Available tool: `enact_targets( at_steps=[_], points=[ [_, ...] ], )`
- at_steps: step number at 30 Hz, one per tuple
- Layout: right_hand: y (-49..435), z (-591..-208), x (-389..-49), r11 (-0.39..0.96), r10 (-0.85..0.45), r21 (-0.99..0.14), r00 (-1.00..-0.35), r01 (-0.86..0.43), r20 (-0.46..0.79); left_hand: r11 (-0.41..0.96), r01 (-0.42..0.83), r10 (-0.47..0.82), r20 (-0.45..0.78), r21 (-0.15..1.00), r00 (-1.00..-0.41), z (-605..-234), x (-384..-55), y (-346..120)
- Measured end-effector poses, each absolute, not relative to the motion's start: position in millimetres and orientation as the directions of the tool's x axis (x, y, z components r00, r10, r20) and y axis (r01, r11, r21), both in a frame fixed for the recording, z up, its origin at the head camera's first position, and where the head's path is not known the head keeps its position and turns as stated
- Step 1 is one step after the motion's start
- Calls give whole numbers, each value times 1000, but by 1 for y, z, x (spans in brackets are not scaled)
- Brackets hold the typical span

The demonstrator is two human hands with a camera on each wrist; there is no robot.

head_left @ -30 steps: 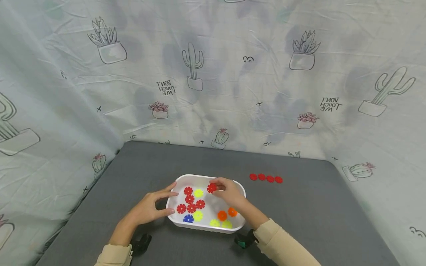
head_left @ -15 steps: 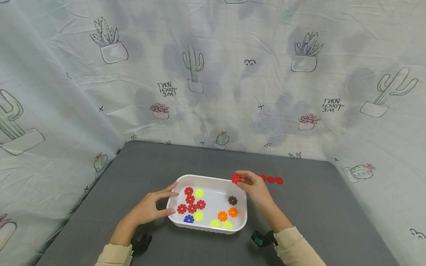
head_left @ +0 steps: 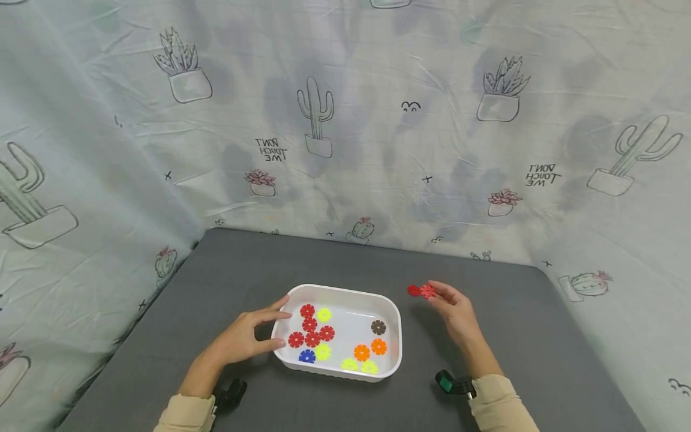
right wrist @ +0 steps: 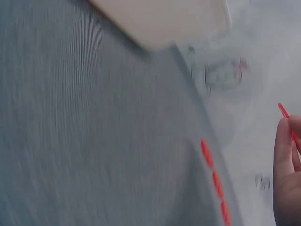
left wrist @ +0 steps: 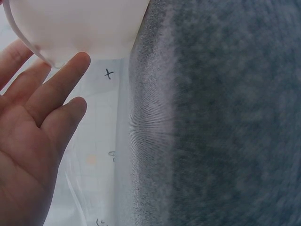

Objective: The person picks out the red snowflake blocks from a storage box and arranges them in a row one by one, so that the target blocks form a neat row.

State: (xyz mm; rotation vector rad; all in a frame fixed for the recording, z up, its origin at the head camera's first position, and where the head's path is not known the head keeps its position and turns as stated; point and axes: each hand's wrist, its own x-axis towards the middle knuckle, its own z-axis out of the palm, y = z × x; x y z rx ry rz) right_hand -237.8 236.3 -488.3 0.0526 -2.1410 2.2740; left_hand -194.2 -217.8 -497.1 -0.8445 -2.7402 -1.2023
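Note:
My right hand pinches a red notched plastic disc between thumb and fingers, raised over the table. One red disc of a row shows just left of it; in the head view the hand and held disc hide the others. The right wrist view shows several red discs in that row, lying apart from the held one. My left hand rests against the left end of a white tray, fingers extended and spread. In the left wrist view its fingertips touch the tray wall.
Inside the tray lie several red discs, yellow discs, two orange discs, a brown disc and a blue disc. The grey table backs onto a cactus-print curtain.
My right hand has lifted a red disc out of the tray and carried it right to above the row, uncovering the brown disc. The left hand stays at the tray.

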Motion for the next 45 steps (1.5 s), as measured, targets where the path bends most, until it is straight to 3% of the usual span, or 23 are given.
enact_targets(
  at_steps=[9, 15, 26, 34, 45],
  points=[
    [284, -506, -246, -165, 194, -985, -977, 56, -88, 561, 505, 470, 250, 656, -847, -498, -194, -217],
    [306, -511, -251, -116, 298, -989, -946, 95, -126, 563, 505, 465, 255, 654, -848, -499, -194, -217],
    [322, -521, -262, 314, 386, -940, -923, 136, -4, 558, 503, 466, 252, 661, -848, -498, -193, -217],
    [325, -523, -268, 412, 342, -898, -940, 153, -4, 567, 499, 460, 251, 655, -852, -498, -194, -217],
    [323, -523, -268, 597, 321, -793, -942, 121, 98, 566, 500, 462, 250, 656, -851, -497, -194, -217]
  ],
)
